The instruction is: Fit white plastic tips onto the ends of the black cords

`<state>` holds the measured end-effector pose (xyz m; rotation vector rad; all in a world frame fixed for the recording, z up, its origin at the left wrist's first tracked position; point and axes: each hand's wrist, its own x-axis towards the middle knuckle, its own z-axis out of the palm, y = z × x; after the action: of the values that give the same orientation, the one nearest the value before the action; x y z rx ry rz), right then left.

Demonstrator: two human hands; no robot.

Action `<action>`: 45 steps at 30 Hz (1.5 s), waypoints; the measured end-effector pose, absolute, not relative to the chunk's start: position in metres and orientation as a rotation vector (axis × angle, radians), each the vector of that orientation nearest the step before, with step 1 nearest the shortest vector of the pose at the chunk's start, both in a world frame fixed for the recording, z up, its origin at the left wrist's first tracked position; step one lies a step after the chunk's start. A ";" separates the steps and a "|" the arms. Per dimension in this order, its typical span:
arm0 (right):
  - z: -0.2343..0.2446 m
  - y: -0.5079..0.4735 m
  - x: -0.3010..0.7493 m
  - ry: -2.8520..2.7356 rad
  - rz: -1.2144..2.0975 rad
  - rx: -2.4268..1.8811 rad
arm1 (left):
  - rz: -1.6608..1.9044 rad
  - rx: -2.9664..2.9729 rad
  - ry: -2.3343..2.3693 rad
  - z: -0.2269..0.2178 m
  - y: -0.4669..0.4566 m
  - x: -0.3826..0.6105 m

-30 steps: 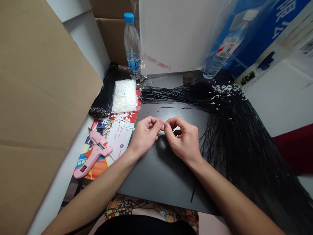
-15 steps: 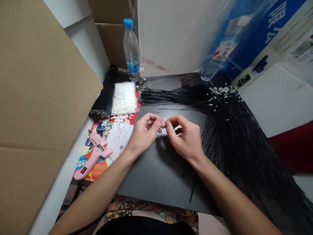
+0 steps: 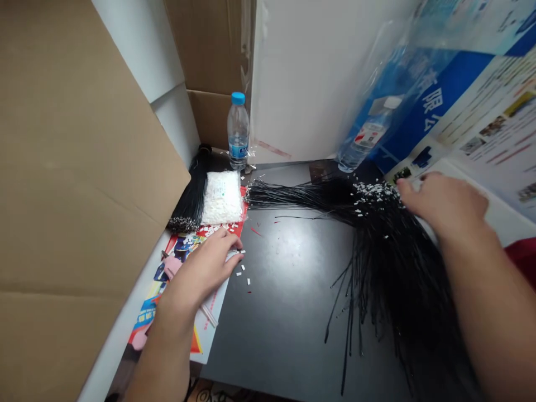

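Note:
My left hand (image 3: 213, 259) rests over the printed sheet at the left, thumb and fingers apart beside small white pieces (image 3: 248, 281). Whether a piece lies between its fingertips is hard to see. Blurred by motion, my right hand (image 3: 448, 204) is above the far right end of a large bundle of black cords (image 3: 402, 262), close to their white tips (image 3: 374, 191). What its fingers hold, if anything, is hidden. A clear bag of white pieces (image 3: 224, 198) lies just beyond my left hand.
A pink glue gun (image 3: 171, 267) lies partly under my left forearm. More black cords (image 3: 293, 195) stretch along the back, and another bundle (image 3: 190, 195) sits at left. Two bottles, one blue-capped (image 3: 238, 134) and one white-capped (image 3: 368, 137), stand behind. Cardboard (image 3: 104, 139) walls the left side.
My hands were together at the middle, fingertips pinched near each other. They have parted: the left moved to the white pieces, the right to the cords' white tips. The view has shifted.

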<state>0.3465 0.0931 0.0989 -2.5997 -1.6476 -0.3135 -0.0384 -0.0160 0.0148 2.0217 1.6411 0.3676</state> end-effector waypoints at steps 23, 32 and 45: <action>0.024 0.093 0.167 -2.729 0.066 -1.341 | 0.492 2.298 1.593 0.012 -0.009 -0.012; 0.013 0.107 0.133 -2.712 0.040 -1.362 | 0.679 2.335 1.540 -0.003 -0.005 -0.004; 0.074 0.064 0.150 -2.176 0.044 -1.150 | 0.928 2.264 1.494 -0.007 -0.006 -0.004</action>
<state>0.1502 0.0635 0.0737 -1.1505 -2.1758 0.0439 -0.0040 -0.0058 -0.0069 2.2644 1.4944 0.9285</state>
